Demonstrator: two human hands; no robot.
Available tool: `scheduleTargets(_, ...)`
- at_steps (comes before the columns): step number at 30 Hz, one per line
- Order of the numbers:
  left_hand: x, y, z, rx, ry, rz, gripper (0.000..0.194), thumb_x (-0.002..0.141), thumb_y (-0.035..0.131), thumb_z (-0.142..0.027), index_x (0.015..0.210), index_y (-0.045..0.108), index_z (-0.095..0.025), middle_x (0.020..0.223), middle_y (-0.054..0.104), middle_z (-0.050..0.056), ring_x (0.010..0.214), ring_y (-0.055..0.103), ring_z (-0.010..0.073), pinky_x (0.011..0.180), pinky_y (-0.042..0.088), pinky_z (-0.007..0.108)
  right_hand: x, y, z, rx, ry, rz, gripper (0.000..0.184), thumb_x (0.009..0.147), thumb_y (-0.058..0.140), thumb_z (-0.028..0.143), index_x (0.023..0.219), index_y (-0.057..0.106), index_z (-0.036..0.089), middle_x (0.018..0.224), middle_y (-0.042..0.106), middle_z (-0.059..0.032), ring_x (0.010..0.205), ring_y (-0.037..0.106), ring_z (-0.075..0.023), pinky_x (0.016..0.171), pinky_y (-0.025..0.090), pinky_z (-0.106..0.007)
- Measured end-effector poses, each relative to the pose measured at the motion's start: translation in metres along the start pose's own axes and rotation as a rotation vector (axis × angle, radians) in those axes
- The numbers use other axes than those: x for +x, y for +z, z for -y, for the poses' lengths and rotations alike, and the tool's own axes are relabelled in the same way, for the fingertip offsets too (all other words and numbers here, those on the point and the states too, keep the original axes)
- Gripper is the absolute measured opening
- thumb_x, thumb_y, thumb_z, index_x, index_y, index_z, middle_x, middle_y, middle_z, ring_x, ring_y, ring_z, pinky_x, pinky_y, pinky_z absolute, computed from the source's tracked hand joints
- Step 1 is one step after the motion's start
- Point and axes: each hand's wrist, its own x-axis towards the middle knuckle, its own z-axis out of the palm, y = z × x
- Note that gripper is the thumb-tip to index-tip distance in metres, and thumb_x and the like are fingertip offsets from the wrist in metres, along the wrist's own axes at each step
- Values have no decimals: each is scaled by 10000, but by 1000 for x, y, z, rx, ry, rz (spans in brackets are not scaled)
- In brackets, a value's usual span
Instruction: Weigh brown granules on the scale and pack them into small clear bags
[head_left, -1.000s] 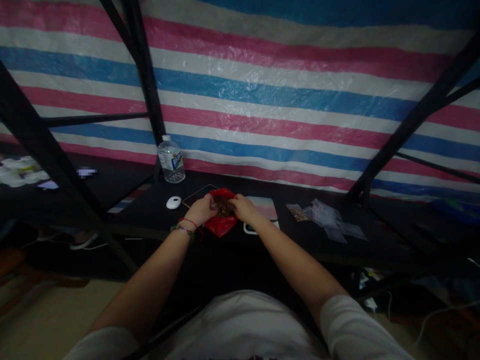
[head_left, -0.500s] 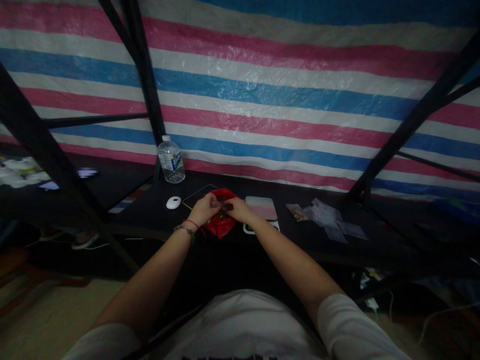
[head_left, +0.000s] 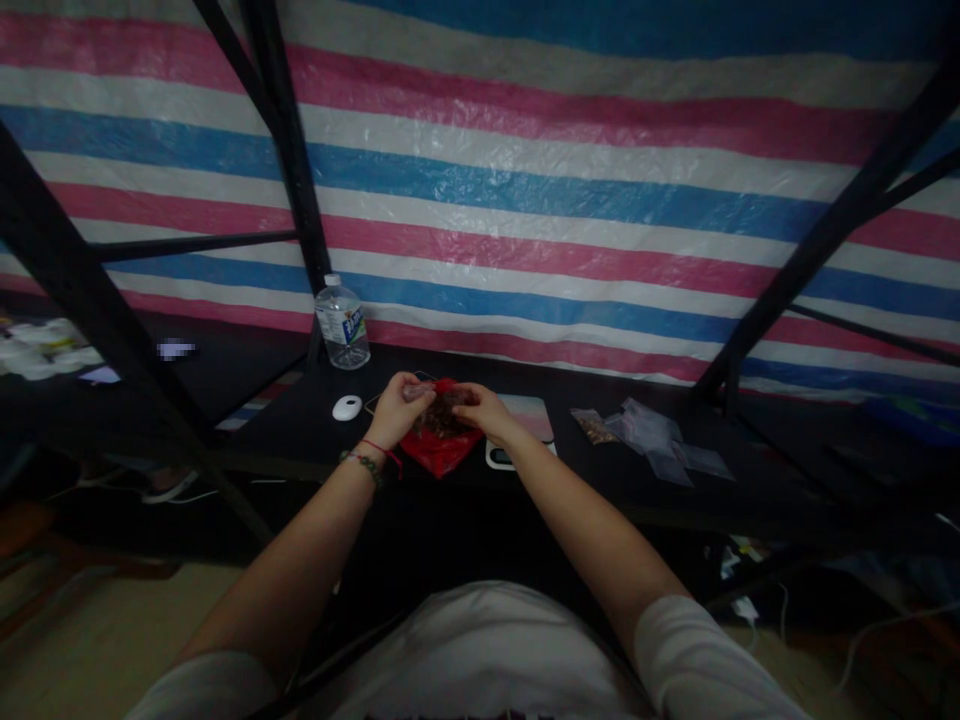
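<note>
A red plastic bag (head_left: 439,458) sits on the dark table in front of me, its mouth spread wide. Small brown pieces (head_left: 444,418) show inside it, too small and dim to name. My left hand (head_left: 399,412) is closed at the bag's left edge, thumb and fingers pinching clear plastic. On the opposite edge, my right hand (head_left: 484,412) is closed with its fingertips on the plastic beside the brown pieces. Just right of the bag lies a white scale (head_left: 525,415), partly covered by my right hand and wrist.
A small bag of brown pieces (head_left: 594,428) lies right of the scale, beside several clear zip bags (head_left: 651,432). To the left are a white oval device (head_left: 347,407) and a clear bottle (head_left: 343,328). Black metal posts (head_left: 296,170) frame the table before a striped sheet (head_left: 525,200).
My hands have moved apart, the left one leftward and the right one slightly rightward. The bag's mouth is wider, and more of the brown pieces show.
</note>
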Motion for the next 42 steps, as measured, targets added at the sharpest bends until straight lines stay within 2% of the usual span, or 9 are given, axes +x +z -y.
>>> scheduleTargets(4, 0, -3, -1, 49, 20, 30, 441, 690, 657, -450, 1012, 527, -177, 906, 643, 40, 794, 625, 169, 719, 496, 281, -1, -5, 3, -70, -42, 12, 423, 696, 664, 139, 1114, 605, 170, 1102, 669, -65, 906, 644, -147, 853, 518, -317)
scheduleTargets(8, 0, -12, -5, 310, 67, 114, 454, 688, 648, -389, 1087, 564, -187, 922, 665, 46, 807, 635, 185, 743, 486, 290, -1, -8, 6, -301, -85, 28, 431, 679, 666, 96, 1101, 619, 164, 1101, 667, -72, 933, 635, -170, 864, 508, -334)
scheduleTargets(12, -3, -14, -9, 492, 105, 354, 326, 680, 634, -345, 979, 628, -215, 857, 686, 36, 757, 640, 199, 691, 461, 281, -4, -10, 10, -683, -168, 150, 353, 690, 621, 45, 1015, 673, 173, 1035, 679, -68, 966, 611, -197, 903, 469, -336)
scheduleTargets(14, -6, -12, -11, 527, 106, 479, 252, 664, 641, -335, 889, 647, -223, 810, 688, 30, 716, 636, 202, 653, 446, 275, -7, -10, 11, -816, -198, 218, 317, 734, 584, 52, 1008, 684, 175, 1041, 670, -80, 989, 594, -202, 911, 453, -325)
scheduleTargets(16, -8, -11, -13, 534, 99, 546, 231, 637, 658, -320, 848, 652, -227, 791, 690, 25, 702, 635, 205, 635, 439, 273, -9, -10, 11, -903, -216, 259, 329, 772, 545, 55, 1048, 682, 170, 1086, 645, -97, 1017, 576, -200, 913, 442, -309)
scheduleTargets(23, -10, -8, -12, 546, 65, 510, 201, 625, 660, -272, 819, 643, -222, 770, 684, 25, 713, 636, 211, 639, 437, 276, -9, -5, 7, -1000, -221, 420, 401, 821, 516, 73, 1176, 654, 198, 1078, 603, -99, 954, 566, -179, 871, 428, -288)
scheduleTargets(30, -9, 0, -1, 582, 82, 473, 185, 667, 654, -292, 834, 631, -217, 782, 676, 36, 729, 638, 211, 647, 430, 277, -5, -4, 8, -939, -235, 421, 372, 767, 592, 81, 1113, 691, 172, 1073, 636, -110, 937, 587, -195, 849, 442, -297)
scheduleTargets(36, -7, 3, 7, 521, 90, 403, 203, 726, 622, -337, 886, 630, -213, 837, 688, 42, 781, 652, 207, 698, 464, 288, -4, -7, 7, -721, -176, 379, 321, 723, 636, 92, 1022, 710, 179, 994, 706, -64, 906, 637, -197, 857, 471, -320)
scheduleTargets(42, -4, 1, 3, 279, 51, 276, 353, 722, 641, -406, 994, 613, -182, 952, 701, 61, 873, 663, 208, 796, 509, 321, -3, -9, -4, -377, -25, 280, 362, 682, 677, 88, 1038, 646, 148, 987, 697, -57, 862, 653, -161, 820, 513, -311)
